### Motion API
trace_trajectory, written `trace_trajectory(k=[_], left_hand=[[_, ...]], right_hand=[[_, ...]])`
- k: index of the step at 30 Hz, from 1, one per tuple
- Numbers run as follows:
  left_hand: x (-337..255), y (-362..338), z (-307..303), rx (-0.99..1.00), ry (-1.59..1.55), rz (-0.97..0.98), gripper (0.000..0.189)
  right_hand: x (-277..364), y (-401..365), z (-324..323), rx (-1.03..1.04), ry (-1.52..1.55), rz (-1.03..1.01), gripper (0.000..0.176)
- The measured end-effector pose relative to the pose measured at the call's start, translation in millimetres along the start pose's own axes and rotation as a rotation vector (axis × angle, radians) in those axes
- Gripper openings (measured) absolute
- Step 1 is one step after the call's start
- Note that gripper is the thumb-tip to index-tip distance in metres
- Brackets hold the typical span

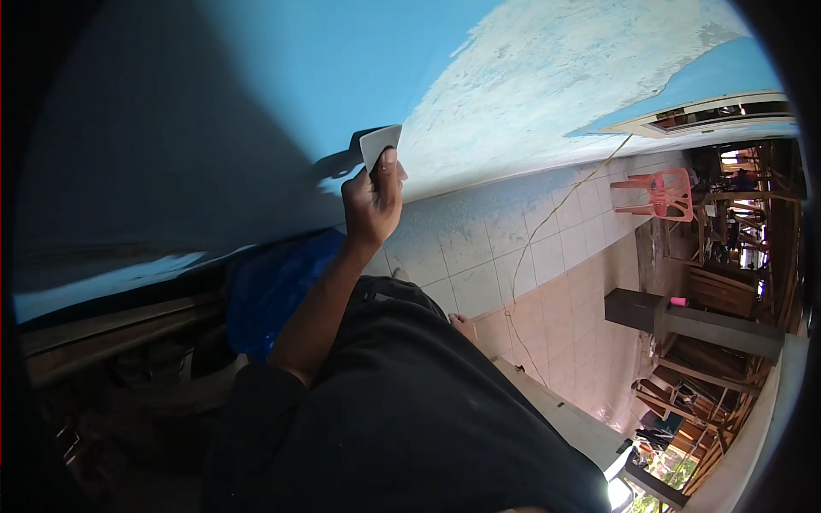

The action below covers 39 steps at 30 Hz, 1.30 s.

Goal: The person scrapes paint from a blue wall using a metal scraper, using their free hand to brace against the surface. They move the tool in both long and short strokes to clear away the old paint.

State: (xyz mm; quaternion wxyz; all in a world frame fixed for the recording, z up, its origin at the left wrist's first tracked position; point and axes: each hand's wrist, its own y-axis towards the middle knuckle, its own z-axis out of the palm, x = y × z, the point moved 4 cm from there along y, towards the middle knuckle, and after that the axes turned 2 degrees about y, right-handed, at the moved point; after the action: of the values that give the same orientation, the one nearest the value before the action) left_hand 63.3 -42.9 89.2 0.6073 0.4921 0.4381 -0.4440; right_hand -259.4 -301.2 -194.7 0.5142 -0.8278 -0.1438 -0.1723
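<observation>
My left hand (374,201) is closed on a thin, flat grey piece (380,144), with the thumb pressed on its near face. The piece is at the blue wall (342,60), close to the border with a rough whitish patch (530,77); whether its edge touches the wall cannot be made out. The shadow of the hand and the piece falls on the wall just to the left. My right hand does not show.
Blue plastic (278,291) lies beside my left forearm. A thin cord (530,242) runs over the tiled floor (564,316). Farther off are a pink chair (671,195), a dark pillar (633,309) and wooden furniture (723,291). A pale cabinet-like object (564,410) stands beside my body.
</observation>
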Motion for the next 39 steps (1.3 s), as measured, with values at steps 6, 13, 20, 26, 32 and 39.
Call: trace_trajectory(k=[6,13,20,26,32,39], left_hand=[[-49.2,17.9,14.0,0.057,-0.149,-0.023,0.044],[-22.5,5.0,4.0,0.041,-0.051,-0.03,0.045],[-39.1,12.1,7.9,0.058,0.01,0.043,0.045],[-27.4,7.3,6.6,0.068,-0.055,-0.014,0.042],[-43.6,15.2,7.6,0.063,-0.014,0.077,0.045],[-62.0,19.4,11.3,0.036,-0.081,0.093,0.044]], right_hand=[[2.6,-6.1,4.4,0.04,0.017,-0.043,0.042],[2.8,2.4,2.1,0.006,-0.038,-0.013,0.039],[-4.9,5.5,3.5,0.027,0.0,-0.015,0.039],[-7.7,3.6,4.9,0.008,-0.003,-0.028,0.039],[-8.7,-1.9,5.1,-0.004,-0.014,-0.008,0.039],[-18.1,3.2,12.1,0.023,-0.034,-0.045,0.039]])
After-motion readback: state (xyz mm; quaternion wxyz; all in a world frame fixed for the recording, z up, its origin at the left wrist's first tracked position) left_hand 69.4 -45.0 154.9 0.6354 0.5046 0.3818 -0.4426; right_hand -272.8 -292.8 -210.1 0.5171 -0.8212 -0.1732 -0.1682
